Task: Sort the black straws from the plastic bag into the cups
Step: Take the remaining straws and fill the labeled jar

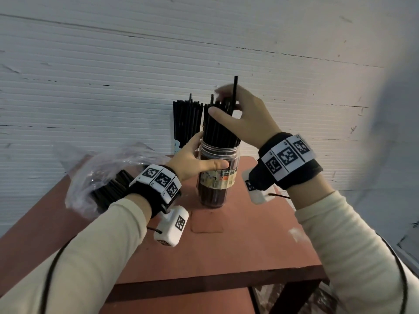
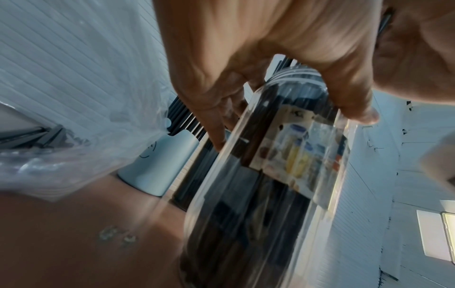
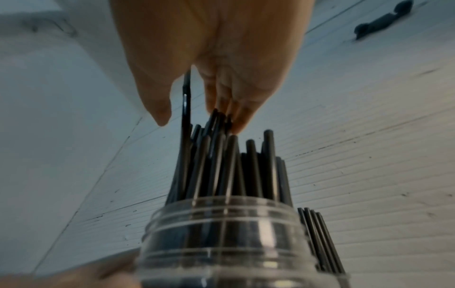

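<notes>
A clear labelled jar [image 1: 216, 177] stands mid-table, packed with black straws [image 1: 218, 128]. My left hand [image 1: 204, 152] grips its neck, thumb in front and fingers behind; the left wrist view shows this left hand [image 2: 290, 126] wrapped round the jar [image 2: 258, 194]. My right hand [image 1: 229, 105] hovers over the straw tops, fingertips touching them. It holds a single straw [image 1: 235, 89] that sticks up higher than the rest. In the right wrist view that straw [image 3: 185, 117] runs between the thumb and fingers of the right hand [image 3: 197, 118]. A clear plastic bag [image 1: 102, 175] with more straws lies at the left.
A pale cup [image 2: 160, 161] full of straws [image 1: 186, 118] stands just behind the jar, against the white ribbed wall [image 1: 90, 75]. The reddish-brown table [image 1: 226, 245] ends close to the right of the jar and at the near edge.
</notes>
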A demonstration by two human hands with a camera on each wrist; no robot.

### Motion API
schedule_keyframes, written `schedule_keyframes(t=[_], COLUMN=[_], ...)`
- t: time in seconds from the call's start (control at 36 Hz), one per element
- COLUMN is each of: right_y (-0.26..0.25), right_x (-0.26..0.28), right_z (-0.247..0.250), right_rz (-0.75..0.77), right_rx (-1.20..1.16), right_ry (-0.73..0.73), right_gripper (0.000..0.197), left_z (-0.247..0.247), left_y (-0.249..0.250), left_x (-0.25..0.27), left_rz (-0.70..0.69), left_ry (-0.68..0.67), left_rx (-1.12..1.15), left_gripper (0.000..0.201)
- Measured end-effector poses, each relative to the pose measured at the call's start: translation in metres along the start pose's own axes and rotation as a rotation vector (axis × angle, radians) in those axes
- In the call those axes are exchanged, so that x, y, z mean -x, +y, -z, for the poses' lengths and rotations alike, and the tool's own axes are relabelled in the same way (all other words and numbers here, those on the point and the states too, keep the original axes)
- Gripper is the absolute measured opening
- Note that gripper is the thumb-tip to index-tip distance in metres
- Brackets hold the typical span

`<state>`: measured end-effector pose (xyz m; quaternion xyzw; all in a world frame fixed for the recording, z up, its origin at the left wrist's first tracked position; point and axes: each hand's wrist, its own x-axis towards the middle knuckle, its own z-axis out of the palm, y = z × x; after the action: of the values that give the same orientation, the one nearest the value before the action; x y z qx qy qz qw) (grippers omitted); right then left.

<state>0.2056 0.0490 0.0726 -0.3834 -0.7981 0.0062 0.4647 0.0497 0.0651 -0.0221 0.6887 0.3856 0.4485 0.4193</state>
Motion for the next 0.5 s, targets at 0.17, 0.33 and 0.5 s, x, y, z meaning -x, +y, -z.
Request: schedule_keyframes(t=[0.17, 0.33, 0.5], right_y=[-0.010, 0.005, 0.003], right_x=[0.004, 0.008, 0.014], right_z=[0.003, -0.011, -0.016], right_rz=[0.198, 0.130, 0.126], right_rx=[-0.071, 0.155, 0.144], right_ry=[0.165, -0.010, 0.012], right_gripper=[0.066, 0.034, 0.049], left_z=[0.000, -0.001, -0.001], left_y=[0.000, 0.000, -0.001], left_x=[0.000, 0.001, 0.000], left_rz=[0.005, 0.008, 0.026], left_ry=[0.008, 0.015, 0.003], left_rx=[-0.008, -0.005, -0.006], left_gripper=[0.094, 0.090, 0.091])
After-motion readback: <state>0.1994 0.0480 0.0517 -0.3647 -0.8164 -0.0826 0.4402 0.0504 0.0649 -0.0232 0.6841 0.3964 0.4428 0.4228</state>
